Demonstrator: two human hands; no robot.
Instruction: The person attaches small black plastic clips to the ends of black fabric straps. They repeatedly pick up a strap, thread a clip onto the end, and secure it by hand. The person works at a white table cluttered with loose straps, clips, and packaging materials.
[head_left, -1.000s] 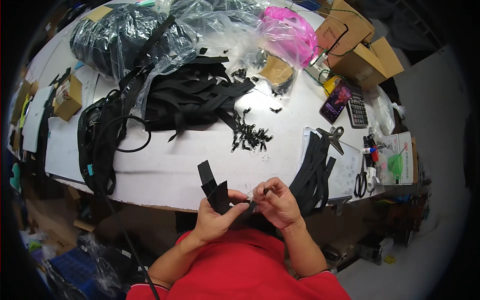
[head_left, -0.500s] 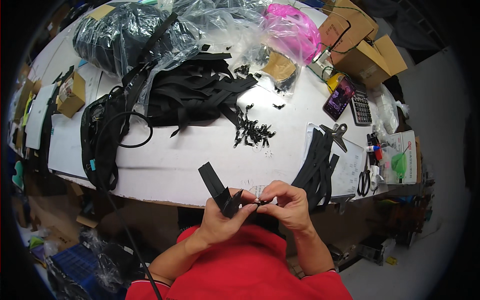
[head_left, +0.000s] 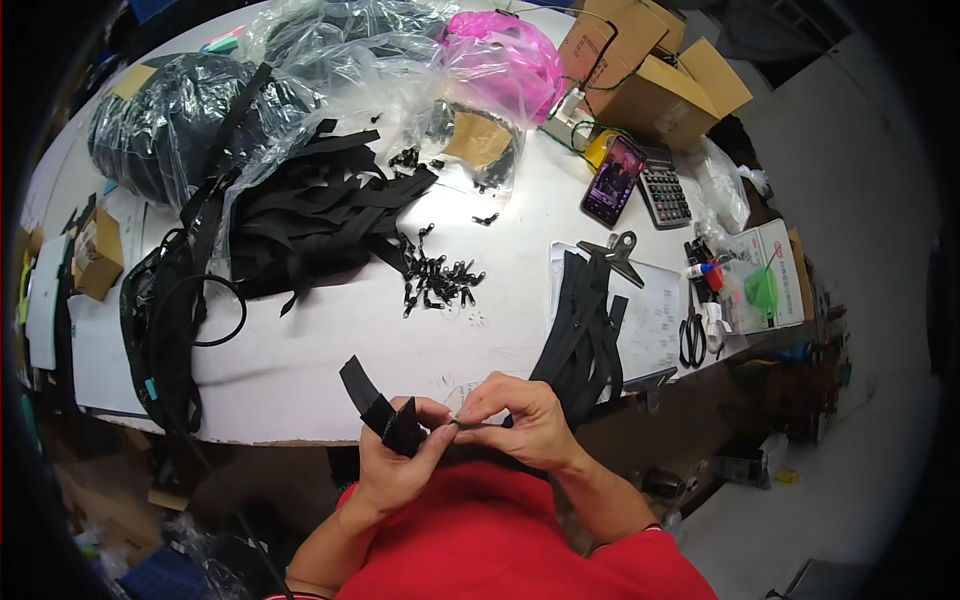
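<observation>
Close to the table's front edge, my left hand [head_left: 395, 470] is closed around a black zipper tape [head_left: 362, 388], whose folded end sticks up past the fingers. My right hand [head_left: 525, 425] meets it fingertip to fingertip, pinching a small part, mostly hidden, at the tape's end. Beyond the hands lies a heap of black zipper sliders [head_left: 440, 282]. To its left a large pile of black zipper tapes [head_left: 320, 215] spills from clear plastic. Right of my hands, more black zipper tapes [head_left: 580, 330] hang over the table edge under a big black clip [head_left: 615, 258].
A phone [head_left: 613, 180] with a lit screen leans beside a calculator [head_left: 664, 190]. Scissors [head_left: 692, 338] and a white box [head_left: 790, 275] sit at the right edge. Cardboard boxes [head_left: 660, 90], a pink bag [head_left: 505, 65] and plastic-wrapped black bundles [head_left: 180, 125] fill the back.
The whole view has shifted, so the table and its things appear farther left. Both hands stay together at the tape, its upright end tilted slightly differently.
</observation>
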